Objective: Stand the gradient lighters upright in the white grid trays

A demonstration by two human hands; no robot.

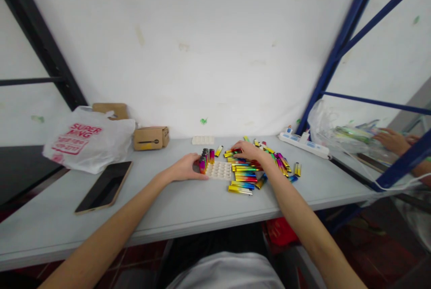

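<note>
A white tray with rows of round holes (220, 171) lies on the table in front of me. Several purple-red shiny lighters (202, 165) stand upright along its left end. My left hand (186, 167) grips that end, thumb at the near corner and fingers behind the lighters. To the tray's right, many metallic lighters in yellow, red and blue (245, 178) lie on their sides, some lined up and others heaped. My right hand (248, 151) is over the back of this heap, fingers curled down on a lighter (229, 153); its fingertips are partly hidden.
A second white tray (203, 140) lies by the wall. On the left are a phone (104, 186), a cardboard box (151, 138) and a white plastic bag (90, 138). A power strip (305, 142) sits back right, beside a blue frame post (332, 62). Another person's hand (392, 140) works beyond it.
</note>
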